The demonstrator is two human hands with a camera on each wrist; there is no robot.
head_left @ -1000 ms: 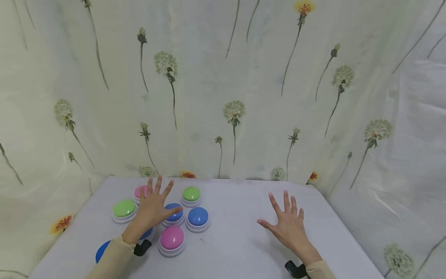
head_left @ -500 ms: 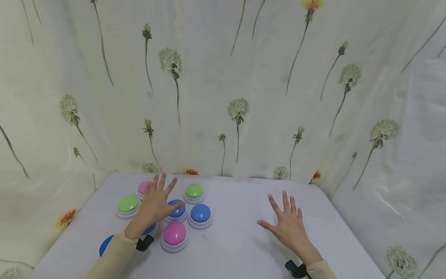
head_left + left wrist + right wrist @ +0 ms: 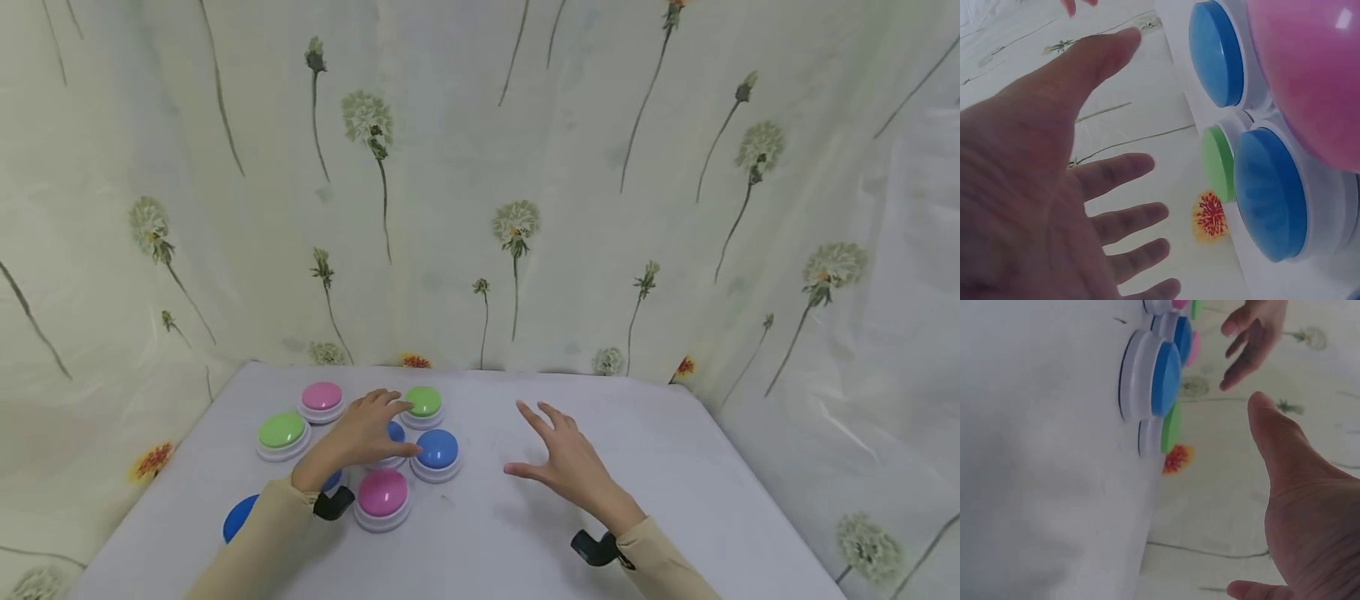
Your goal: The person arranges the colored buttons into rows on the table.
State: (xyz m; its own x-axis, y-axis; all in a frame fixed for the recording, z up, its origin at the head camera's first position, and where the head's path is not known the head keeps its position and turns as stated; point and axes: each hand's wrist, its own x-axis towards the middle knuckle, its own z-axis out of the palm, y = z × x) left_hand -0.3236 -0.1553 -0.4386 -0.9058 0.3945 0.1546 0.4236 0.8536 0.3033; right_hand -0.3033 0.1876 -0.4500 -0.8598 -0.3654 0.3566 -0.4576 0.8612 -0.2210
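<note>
My left hand (image 3: 366, 433) hovers over the group of push buttons, fingers extended and thumb apart, holding nothing. Under it a blue button (image 3: 396, 433) is partly hidden. Close to its fingertips are a green button (image 3: 423, 402) and another blue button (image 3: 437, 450); a pink button (image 3: 382, 493) lies nearer the front. In the left wrist view the palm stands beside the domed blue button (image 3: 1269, 194), with a gap between them. My right hand (image 3: 573, 462) is held above the white table right of the group, thumb and fingers spread, nothing in it.
Further left on the table (image 3: 495, 542) are a green button (image 3: 282, 431), a pink button (image 3: 322, 397) and a blue button (image 3: 238, 518) half covered by the left sleeve. A flower-printed curtain (image 3: 442, 208) hangs behind and along both sides.
Both hands have turned from facing forward to facing each other. The left has shifted right and the right has come left, narrowing the space between them. The buttons keep their places.
</note>
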